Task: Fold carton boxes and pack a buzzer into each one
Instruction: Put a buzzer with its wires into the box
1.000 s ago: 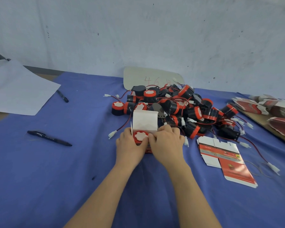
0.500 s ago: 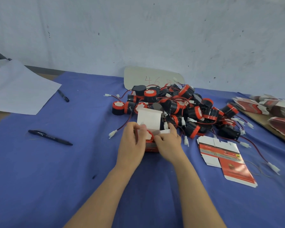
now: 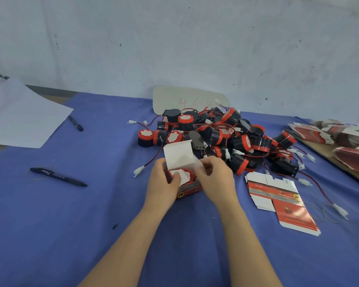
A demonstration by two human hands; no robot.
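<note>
At mid-table, our left hand grips the carton box | right hand seems to pinch its blurred side flap | buzzer sits inside | step: closing | next, we judge: tuck flaps, fold lid down | loose buzzers behind.

Open carton, buzzer inside, between left hand and right hand

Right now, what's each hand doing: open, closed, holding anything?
Left hand: closed round the carton, thumb pressing its left flap onto the buzzer.
Right hand: fingers pinching the carton's right flap, blurred.
</note>
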